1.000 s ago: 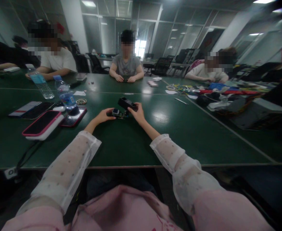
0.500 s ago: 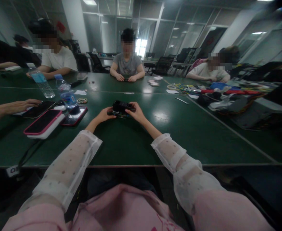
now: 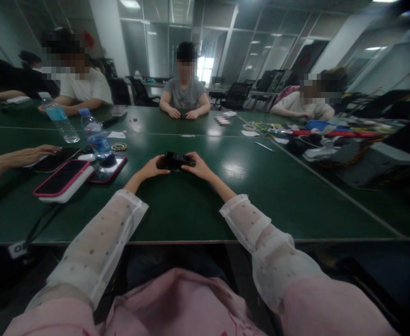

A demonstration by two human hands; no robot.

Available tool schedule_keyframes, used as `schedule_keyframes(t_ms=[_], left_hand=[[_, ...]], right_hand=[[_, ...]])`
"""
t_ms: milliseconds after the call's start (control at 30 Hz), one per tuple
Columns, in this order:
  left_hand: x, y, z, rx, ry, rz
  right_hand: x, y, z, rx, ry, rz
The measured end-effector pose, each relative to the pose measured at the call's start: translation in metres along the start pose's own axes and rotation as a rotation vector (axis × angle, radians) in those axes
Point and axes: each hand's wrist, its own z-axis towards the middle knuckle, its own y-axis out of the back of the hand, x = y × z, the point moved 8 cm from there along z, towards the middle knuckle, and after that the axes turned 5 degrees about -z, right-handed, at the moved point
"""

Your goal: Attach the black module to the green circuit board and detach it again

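Note:
In the head view, a small black box-shaped device (image 3: 177,161) sits between my two hands over the green table (image 3: 177,210). My left hand (image 3: 154,168) grips its left end, with the thumb along the near lower edge. On the right end, my right hand (image 3: 197,165) holds it with the thumb in front and the fingers over the top and far side. The device is too dark and small to make out its details. Its far side and both ends are hidden by my fingers.
To the left lie a pink-rimmed phone (image 3: 63,178), a red-edged phone (image 3: 109,169), water bottles (image 3: 100,140) and a tape roll (image 3: 119,147). Another person's hand (image 3: 33,154) rests by a dark phone. Cables (image 3: 271,128) and a metal case (image 3: 376,163) occupy the right. Several people sit around.
The device's black upper part has come down, and the board-like layer seen beneath it no longer shows. My right hand's fingers have shifted slightly right and down; my left hand has barely moved.

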Motion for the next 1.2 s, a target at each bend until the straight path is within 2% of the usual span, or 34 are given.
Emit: schedule_keyframes(t_ms=[167, 400, 667, 767, 1200], left_hand=[[-0.006, 0.000, -0.003, 0.004, 0.009, 0.075], [-0.014, -0.002, -0.005, 0.046, 0.042, 0.095], [-0.009, 0.000, -0.005, -0.004, 0.040, -0.142], [-0.006, 0.001, -0.003, -0.010, 0.032, -0.167], [0.001, 0.002, 0.004, -0.004, -0.038, 0.008]], right_hand=[[0.004, -0.007, -0.006, 0.075, 0.031, -0.100], [-0.002, -0.009, -0.005, 0.112, 0.015, -0.017], [-0.008, -0.011, -0.004, 0.124, -0.002, 0.029], [-0.010, -0.011, -0.005, 0.130, -0.015, 0.019], [-0.014, -0.012, -0.004, 0.122, -0.005, 0.017]])
